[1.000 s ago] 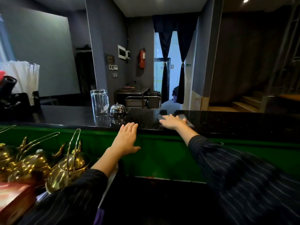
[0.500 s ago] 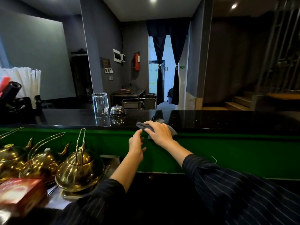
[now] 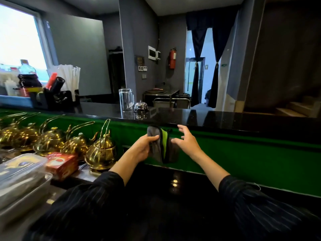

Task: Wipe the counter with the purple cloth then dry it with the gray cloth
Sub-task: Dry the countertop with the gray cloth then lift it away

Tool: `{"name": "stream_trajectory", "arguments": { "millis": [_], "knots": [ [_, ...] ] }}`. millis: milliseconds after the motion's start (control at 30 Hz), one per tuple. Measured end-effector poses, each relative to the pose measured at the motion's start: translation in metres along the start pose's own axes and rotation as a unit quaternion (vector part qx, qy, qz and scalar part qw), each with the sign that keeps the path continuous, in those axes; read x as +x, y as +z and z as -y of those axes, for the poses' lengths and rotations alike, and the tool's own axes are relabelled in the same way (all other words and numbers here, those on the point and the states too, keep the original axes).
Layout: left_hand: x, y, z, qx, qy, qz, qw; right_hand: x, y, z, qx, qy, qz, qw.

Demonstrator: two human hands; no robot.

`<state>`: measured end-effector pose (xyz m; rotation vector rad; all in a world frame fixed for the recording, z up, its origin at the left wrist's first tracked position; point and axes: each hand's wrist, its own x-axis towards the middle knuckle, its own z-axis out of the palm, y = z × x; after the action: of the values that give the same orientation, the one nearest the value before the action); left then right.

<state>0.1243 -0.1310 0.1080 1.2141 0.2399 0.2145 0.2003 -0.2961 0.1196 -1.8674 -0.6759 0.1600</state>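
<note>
On the counter (image 3: 225, 117), a holder (image 3: 50, 100) holds straws (image 3: 69, 77).

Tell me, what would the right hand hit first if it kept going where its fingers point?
Likely the counter edge, just beyond the right hand; depth is unclear. The cloth lies to its side.
</note>
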Motion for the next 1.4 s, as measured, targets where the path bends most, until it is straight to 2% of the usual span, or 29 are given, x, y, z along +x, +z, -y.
{"name": "stream_trajectory", "arguments": {
  "millis": [100,167,233,300,433,533,633,733,833,933,1033,1167,1267,1400],
  "knots": [
    [-0.015,-0.001,-0.001,-0.014,0.013,0.003,1.0,-0.005,-0.001,-0.001,0.154,0.137,0.046,0.977],
    [-0.027,0.002,0.0,-0.018,0.019,-0.011,1.0,-0.009,0.003,-0.001,0.204,0.16,0.081,0.962],
    [-0.035,0.005,0.004,0.015,0.013,-0.054,0.998,-0.015,0.007,0.003,0.196,0.138,0.091,0.967],
    [-0.042,0.008,0.008,0.119,0.011,-0.117,0.986,-0.021,0.009,0.009,0.159,0.096,0.067,0.98],
    [-0.048,0.012,0.021,0.352,0.029,-0.217,0.91,-0.032,0.01,0.009,0.048,-0.034,0.024,0.998],
    [-0.053,0.014,0.024,0.392,0.056,-0.257,0.882,-0.039,-0.005,0.005,0.017,-0.073,0.018,0.997],
    [-0.058,0.004,0.021,0.384,0.071,-0.242,0.888,-0.04,-0.028,0.003,0.06,-0.043,0.025,0.997],
    [-0.064,0.003,0.02,0.292,0.048,-0.211,0.932,-0.043,-0.049,0.003,0.117,0.04,0.053,0.991],
    [-0.073,0.02,0.015,0.175,-0.005,-0.174,0.969,-0.044,-0.063,0.001,0.13,0.085,0.053,0.986],
    [-0.077,0.032,0.011,0.084,-0.034,-0.125,0.988,-0.046,-0.077,0.0,0.13,0.093,0.035,0.987],
    [-0.074,0.046,0.008,0.038,-0.001,-0.097,0.995,-0.052,-0.087,-0.002,0.1,0.065,0.01,0.993],
    [-0.074,0.082,0.0,0.067,0.073,-0.051,0.994,-0.064,-0.081,-0.006,0.061,0.079,0.045,0.994],
    [-0.076,0.106,-0.01,0.141,0.098,0.008,0.985,-0.071,-0.071,-0.013,-0.005,0.098,0.062,0.993],
    [-0.08,0.121,-0.03,0.269,0.097,0.06,0.956,-0.077,-0.075,-0.019,-0.018,0.053,0.061,0.997]
  ]
}}
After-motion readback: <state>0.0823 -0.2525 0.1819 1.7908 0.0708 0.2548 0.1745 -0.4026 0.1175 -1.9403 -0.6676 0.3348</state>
